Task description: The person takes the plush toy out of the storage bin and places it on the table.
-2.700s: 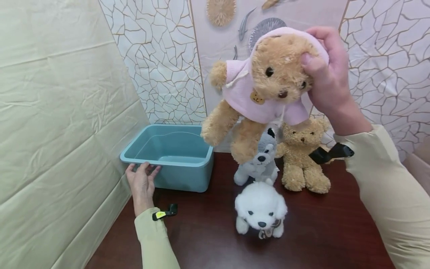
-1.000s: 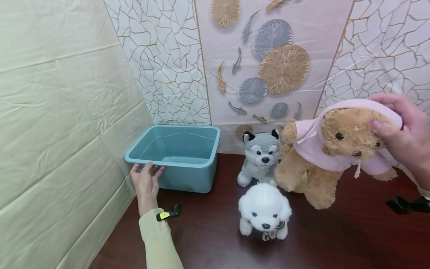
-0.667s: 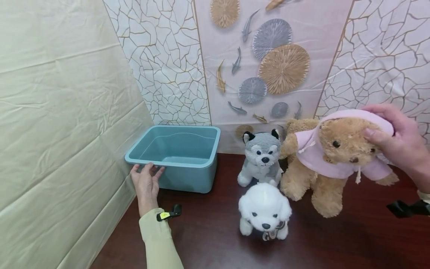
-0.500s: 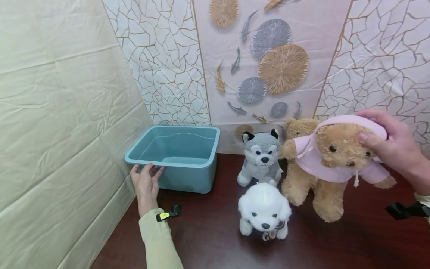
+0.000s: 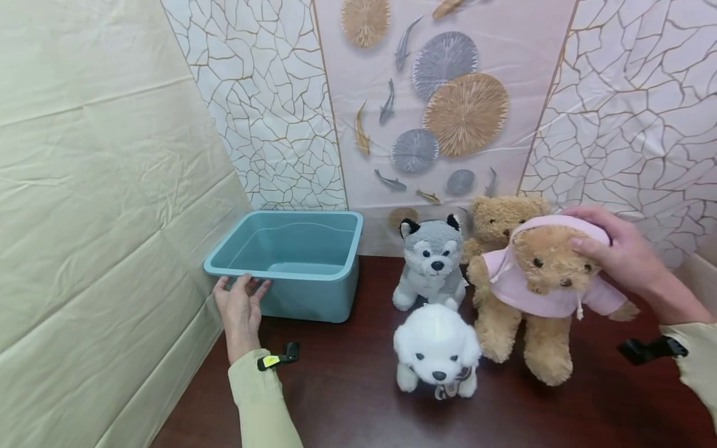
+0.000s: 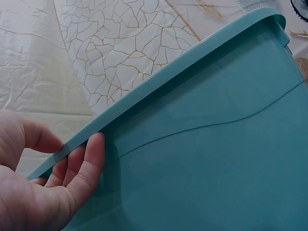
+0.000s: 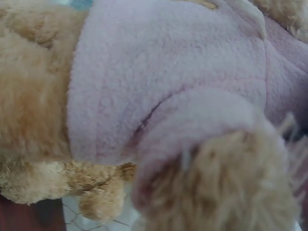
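My left hand (image 5: 239, 311) holds the near rim of a blue-green plastic bin (image 5: 313, 298); in the left wrist view the thumb lies at the lip and the fingers (image 6: 91, 159) curl against the wall below it. At the right, my right hand (image 5: 616, 249) grips the hooded head of a teddy bear (image 5: 540, 286) in a pink hoodie. The bear is upright, its feet close over the dark table. In the right wrist view the pink hoodie (image 7: 168, 62) and a furry arm fill most of the picture, with the hand hidden.
Behind the hooded bear sits a plain brown teddy bear (image 5: 498, 218), partly covered. A grey husky plush (image 5: 434, 261) sits left of it, and a white plush dog (image 5: 437, 348) stands in front. The dark wooden table (image 5: 336, 386) meets a cream cloth (image 5: 112, 249) on the left.
My right hand has brought the hooded bear from high in front of the wall out to the right, then down and slightly left to the table. The left hand stays on the bin's rim.
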`<state>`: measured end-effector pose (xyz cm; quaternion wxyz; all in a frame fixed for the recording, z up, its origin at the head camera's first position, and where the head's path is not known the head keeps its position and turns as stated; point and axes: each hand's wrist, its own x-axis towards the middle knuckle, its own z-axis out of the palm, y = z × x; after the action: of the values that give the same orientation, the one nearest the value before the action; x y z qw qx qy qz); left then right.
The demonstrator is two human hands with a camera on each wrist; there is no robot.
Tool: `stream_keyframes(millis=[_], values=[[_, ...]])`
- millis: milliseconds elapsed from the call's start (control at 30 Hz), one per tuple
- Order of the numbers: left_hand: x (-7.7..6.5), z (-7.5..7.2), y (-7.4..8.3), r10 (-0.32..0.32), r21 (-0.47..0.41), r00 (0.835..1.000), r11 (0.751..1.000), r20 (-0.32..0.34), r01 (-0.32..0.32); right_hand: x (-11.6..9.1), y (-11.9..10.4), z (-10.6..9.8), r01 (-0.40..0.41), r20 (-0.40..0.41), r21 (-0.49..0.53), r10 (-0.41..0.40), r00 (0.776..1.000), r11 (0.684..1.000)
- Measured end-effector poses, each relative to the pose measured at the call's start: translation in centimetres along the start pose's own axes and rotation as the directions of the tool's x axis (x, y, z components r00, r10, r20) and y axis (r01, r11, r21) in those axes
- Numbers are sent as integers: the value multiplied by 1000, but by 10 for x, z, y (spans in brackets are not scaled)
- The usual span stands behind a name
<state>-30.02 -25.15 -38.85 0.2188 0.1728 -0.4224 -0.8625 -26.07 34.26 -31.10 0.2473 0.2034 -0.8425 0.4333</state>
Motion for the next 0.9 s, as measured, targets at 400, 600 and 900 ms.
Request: stream_keyframes(millis=[400, 600, 900], values=[[0, 0, 0, -1, 13, 1000, 1000, -7, 2, 2, 29, 15, -54, 79, -15, 55, 995, 998], [0, 0, -1, -2, 7, 1000, 1000, -9, 2, 4, 40, 17, -50, 144, 50, 42, 989, 998], [0, 1, 0, -5, -8, 1000, 1000, -1, 5, 3, 43, 14, -41, 222, 128, 12, 975, 991]])
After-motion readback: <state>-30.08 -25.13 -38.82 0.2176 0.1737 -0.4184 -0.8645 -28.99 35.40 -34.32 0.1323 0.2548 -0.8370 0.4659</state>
